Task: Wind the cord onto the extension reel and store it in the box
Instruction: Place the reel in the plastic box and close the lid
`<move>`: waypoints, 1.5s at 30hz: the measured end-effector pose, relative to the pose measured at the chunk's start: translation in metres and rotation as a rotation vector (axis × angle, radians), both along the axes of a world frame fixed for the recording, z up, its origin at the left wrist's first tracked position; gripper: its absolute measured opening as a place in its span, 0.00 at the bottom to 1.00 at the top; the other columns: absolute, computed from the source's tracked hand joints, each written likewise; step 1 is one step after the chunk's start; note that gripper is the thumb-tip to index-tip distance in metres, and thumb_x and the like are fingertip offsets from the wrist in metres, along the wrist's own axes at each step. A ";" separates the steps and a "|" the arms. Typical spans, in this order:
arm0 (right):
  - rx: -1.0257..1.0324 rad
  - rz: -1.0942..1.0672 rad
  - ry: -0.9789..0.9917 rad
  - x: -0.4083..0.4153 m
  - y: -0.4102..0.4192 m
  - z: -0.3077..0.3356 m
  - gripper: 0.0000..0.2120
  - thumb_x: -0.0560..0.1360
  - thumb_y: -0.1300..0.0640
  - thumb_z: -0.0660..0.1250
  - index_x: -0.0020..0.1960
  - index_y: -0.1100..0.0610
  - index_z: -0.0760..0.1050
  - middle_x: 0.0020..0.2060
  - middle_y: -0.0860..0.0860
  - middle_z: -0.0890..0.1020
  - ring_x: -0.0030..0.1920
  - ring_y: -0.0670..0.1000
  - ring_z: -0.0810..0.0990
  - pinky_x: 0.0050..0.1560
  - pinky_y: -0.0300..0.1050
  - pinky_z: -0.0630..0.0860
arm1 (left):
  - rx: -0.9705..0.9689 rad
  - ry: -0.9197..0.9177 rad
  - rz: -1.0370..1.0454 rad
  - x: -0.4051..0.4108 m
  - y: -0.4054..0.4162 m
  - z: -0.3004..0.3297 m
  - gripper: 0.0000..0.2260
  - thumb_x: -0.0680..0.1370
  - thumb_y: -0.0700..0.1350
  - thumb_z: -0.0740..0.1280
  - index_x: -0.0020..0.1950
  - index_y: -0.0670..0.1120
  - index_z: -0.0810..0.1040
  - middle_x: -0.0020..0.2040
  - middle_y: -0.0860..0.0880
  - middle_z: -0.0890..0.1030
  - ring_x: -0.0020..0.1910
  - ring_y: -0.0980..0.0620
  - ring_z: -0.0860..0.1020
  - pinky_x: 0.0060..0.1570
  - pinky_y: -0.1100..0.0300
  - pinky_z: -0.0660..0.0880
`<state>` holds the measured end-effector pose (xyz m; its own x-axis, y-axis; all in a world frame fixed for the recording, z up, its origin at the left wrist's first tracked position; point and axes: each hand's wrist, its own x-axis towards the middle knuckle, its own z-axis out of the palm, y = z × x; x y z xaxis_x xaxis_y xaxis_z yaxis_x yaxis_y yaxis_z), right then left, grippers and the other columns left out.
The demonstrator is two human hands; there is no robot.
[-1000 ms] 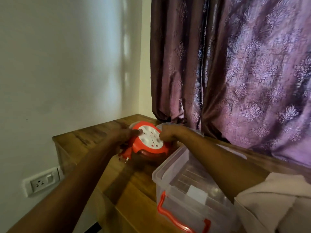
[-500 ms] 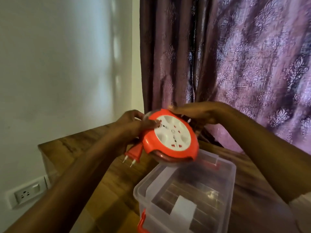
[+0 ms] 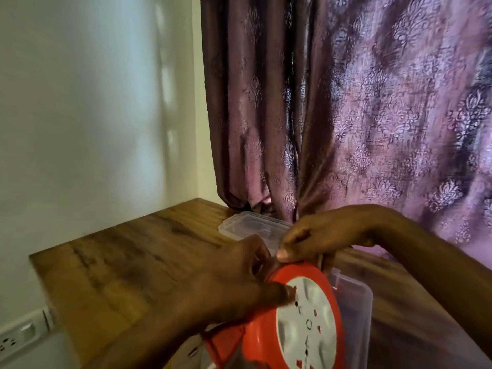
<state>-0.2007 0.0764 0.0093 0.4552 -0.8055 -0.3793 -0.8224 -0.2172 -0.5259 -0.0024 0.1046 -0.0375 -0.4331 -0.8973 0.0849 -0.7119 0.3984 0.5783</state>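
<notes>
Over the clear plastic box (image 3: 358,310) | round orange-and-white extension reel (image 3: 303,323) tilted on edge | left hand (image 3: 239,283) and right hand (image 3: 319,233) both clamped its rim, box directly beneath.

an orange extension reel (image 3: 279,323) with a white round socket face is seen tilted steeply, almost on edge, its face turned to the right. it is held from both sides, above the open mouth of the box (image 3: 356,312). the cord cannot be made out on the reel. the box is clear plastic, lidless, and stands on the tabletop (image 3: 127,262) at the lower right. a clear lid (image 3: 250,226) lies flat on the tabletop beyond it, near the curtain.
</notes>
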 end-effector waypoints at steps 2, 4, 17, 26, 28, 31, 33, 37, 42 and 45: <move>0.038 0.039 -0.015 -0.005 -0.002 -0.008 0.18 0.72 0.40 0.65 0.51 0.52 0.80 0.45 0.50 0.81 0.50 0.57 0.80 0.55 0.60 0.78 | -0.037 -0.103 0.002 -0.007 0.003 -0.002 0.20 0.68 0.65 0.72 0.55 0.59 0.72 0.42 0.61 0.74 0.38 0.66 0.70 0.29 0.75 0.64; 0.025 0.077 -0.001 -0.007 -0.004 -0.016 0.16 0.75 0.42 0.65 0.52 0.53 0.80 0.44 0.50 0.80 0.48 0.53 0.79 0.54 0.59 0.77 | -0.016 -0.098 -0.014 -0.011 0.001 -0.010 0.22 0.68 0.65 0.72 0.58 0.60 0.72 0.45 0.61 0.74 0.40 0.66 0.70 0.35 0.75 0.64; -0.323 0.277 0.325 0.007 -0.008 -0.029 0.10 0.81 0.52 0.58 0.47 0.49 0.76 0.34 0.42 0.74 0.35 0.42 0.72 0.42 0.39 0.70 | -0.224 -0.442 -0.086 -0.032 -0.009 -0.032 0.29 0.80 0.59 0.61 0.76 0.53 0.53 0.68 0.47 0.73 0.65 0.48 0.73 0.63 0.55 0.71; -0.405 0.289 0.383 0.007 -0.008 -0.033 0.10 0.81 0.51 0.58 0.46 0.51 0.75 0.40 0.50 0.79 0.40 0.48 0.75 0.42 0.43 0.71 | -0.303 -0.687 0.068 -0.027 -0.014 -0.053 0.24 0.80 0.60 0.56 0.75 0.54 0.63 0.70 0.49 0.72 0.69 0.46 0.70 0.64 0.55 0.69; -0.409 0.264 0.394 0.006 -0.009 -0.037 0.09 0.80 0.51 0.60 0.52 0.50 0.78 0.46 0.49 0.82 0.45 0.48 0.77 0.48 0.47 0.75 | -0.338 -0.747 -0.062 -0.032 -0.009 -0.041 0.23 0.82 0.56 0.58 0.75 0.48 0.66 0.72 0.47 0.70 0.73 0.45 0.61 0.64 0.53 0.68; -0.385 0.230 0.431 0.004 -0.008 -0.042 0.12 0.78 0.51 0.63 0.61 0.47 0.77 0.53 0.46 0.82 0.51 0.47 0.78 0.54 0.46 0.75 | -0.422 -0.753 -0.148 -0.031 -0.004 -0.029 0.23 0.81 0.57 0.59 0.73 0.50 0.68 0.71 0.49 0.71 0.71 0.45 0.56 0.62 0.52 0.67; -0.375 0.212 0.395 0.001 -0.007 -0.041 0.13 0.77 0.53 0.64 0.61 0.48 0.78 0.54 0.45 0.82 0.52 0.46 0.79 0.55 0.44 0.75 | -0.453 -0.738 -0.166 -0.027 -0.004 -0.028 0.23 0.81 0.59 0.59 0.74 0.51 0.66 0.69 0.49 0.73 0.69 0.46 0.60 0.60 0.54 0.67; -0.420 0.002 0.124 -0.010 -0.018 -0.032 0.09 0.77 0.59 0.65 0.54 0.53 0.81 0.46 0.50 0.85 0.42 0.47 0.83 0.49 0.46 0.81 | -0.488 -0.459 -0.132 -0.011 -0.017 -0.024 0.15 0.81 0.58 0.59 0.65 0.58 0.74 0.63 0.55 0.77 0.61 0.54 0.70 0.59 0.60 0.70; -0.538 -0.209 0.015 -0.040 -0.084 -0.043 0.03 0.75 0.61 0.69 0.45 0.56 0.81 0.36 0.50 0.84 0.33 0.50 0.83 0.39 0.47 0.82 | -0.430 -0.235 -0.074 0.002 -0.069 -0.024 0.10 0.80 0.54 0.62 0.56 0.56 0.81 0.54 0.58 0.83 0.46 0.62 0.76 0.45 0.69 0.71; -0.511 -0.120 0.189 -0.059 -0.131 -0.071 0.10 0.72 0.60 0.71 0.53 0.53 0.81 0.45 0.48 0.82 0.45 0.49 0.82 0.46 0.44 0.77 | -0.360 -0.161 -0.041 0.006 -0.095 -0.034 0.08 0.80 0.51 0.64 0.55 0.54 0.82 0.54 0.57 0.83 0.48 0.60 0.79 0.46 0.66 0.73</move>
<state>-0.2594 -0.0542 -0.0621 0.3112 -0.9503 0.0071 -0.9267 -0.3051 -0.2193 0.0038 0.0092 -0.0716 -0.5018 -0.8042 0.3186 -0.7612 0.5855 0.2789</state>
